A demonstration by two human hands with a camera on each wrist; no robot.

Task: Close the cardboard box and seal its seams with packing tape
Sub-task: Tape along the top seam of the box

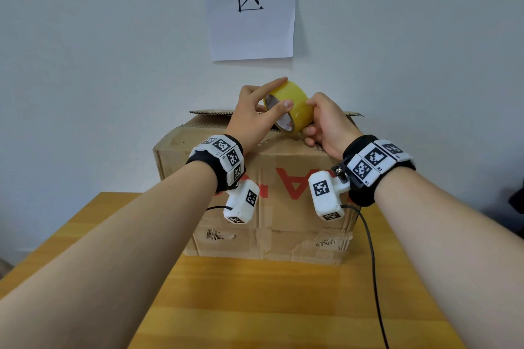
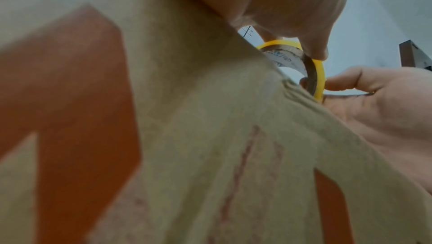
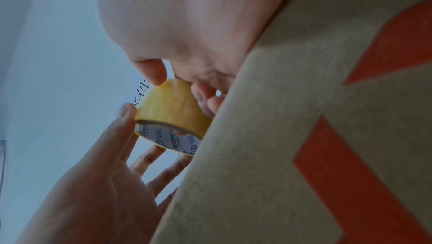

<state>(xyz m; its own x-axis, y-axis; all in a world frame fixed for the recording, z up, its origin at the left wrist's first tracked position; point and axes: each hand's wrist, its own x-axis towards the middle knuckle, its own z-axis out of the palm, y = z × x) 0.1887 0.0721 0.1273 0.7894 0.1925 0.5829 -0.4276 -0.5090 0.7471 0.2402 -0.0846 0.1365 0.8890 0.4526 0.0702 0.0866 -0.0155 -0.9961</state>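
Note:
A worn cardboard box (image 1: 283, 207) with red print stands on the wooden table (image 1: 255, 306), near the wall. Both hands hold a yellow roll of packing tape (image 1: 295, 106) just above the box's top, near its far edge. My left hand (image 1: 279, 106) pinches the roll from the left, index finger on its upper rim. My right hand (image 1: 314, 116) curls round its right side. The left wrist view shows the roll (image 2: 319, 74) edge-on past the box (image 2: 187, 118). In the right wrist view the roll (image 3: 173, 109) sits between the right fingertips and the left hand (image 3: 105, 183). No loose tape end is discernible.
A corrugated flap edge (image 1: 212, 113) shows along the back of the box top. A white paper sign (image 1: 251, 3) hangs on the wall behind. A black cable (image 1: 371, 258) runs from my right wrist across the table. Bare tabletop lies in front of the box.

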